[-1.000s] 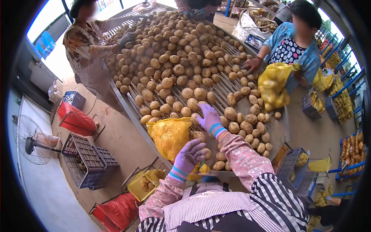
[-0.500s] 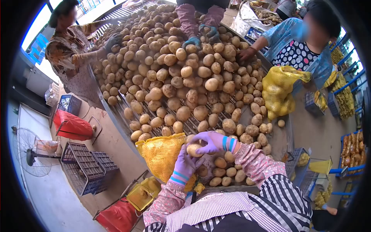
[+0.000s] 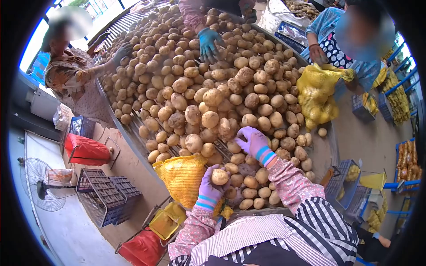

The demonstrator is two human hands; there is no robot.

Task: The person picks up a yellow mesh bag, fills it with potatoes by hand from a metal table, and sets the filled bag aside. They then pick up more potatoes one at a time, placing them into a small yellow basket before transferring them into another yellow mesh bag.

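My left hand [image 3: 210,189], in a purple glove with blue stripes, is closed around a potato [image 3: 220,177] near the front of the table. Just left of it a yellow-orange mesh bag [image 3: 181,176] bulges on the table's edge. My right hand [image 3: 254,142], gloved the same way, reaches palm down over the heap of potatoes [image 3: 194,142], fingers apart and touching the potatoes' edge. No potato shows inside its grasp. Between my wrists lie several smaller potatoes [image 3: 249,193] at the table's near end.
Across the heap a co-worker's teal-gloved hand [image 3: 208,44] rests on potatoes. Another person [image 3: 73,75] works at the left side. At right, a co-worker's hand [image 3: 317,54] is at a full yellow mesh bag [image 3: 317,95]. Crates [image 3: 104,195] and a fan [image 3: 40,184] stand at left.
My right hand has left the potato at my left hand and moved up onto the heap. The potato stays in my left hand. The right co-worker's hand moved from the potatoes to the yellow bag.
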